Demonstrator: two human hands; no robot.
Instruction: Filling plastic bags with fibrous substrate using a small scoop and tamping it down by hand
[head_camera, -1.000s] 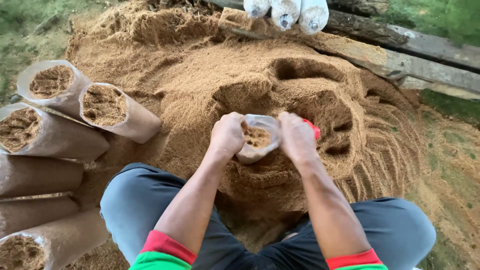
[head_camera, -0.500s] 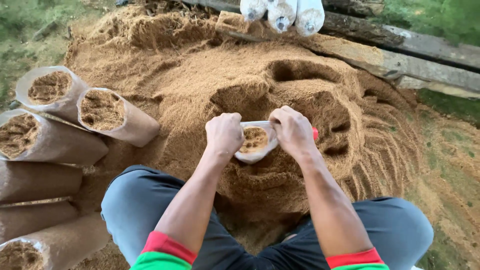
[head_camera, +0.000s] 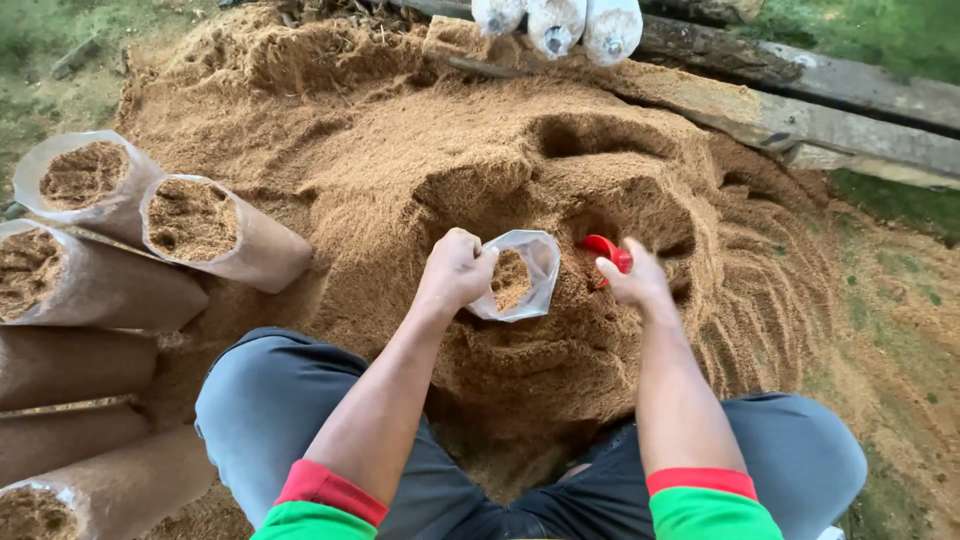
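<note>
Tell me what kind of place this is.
Likely an outdoor bag-filling spot, maybe a farm yard: a big sawdust heap on the ground, grass beyond weathered planks, and filled plastic bags stacked beside it.

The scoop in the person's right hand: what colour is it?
Red; the scoop shows in the head view, held by the right hand.

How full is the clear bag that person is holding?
Partly full. The left hand holds the clear bag open, and brown sawdust sits well below its rim.
</note>
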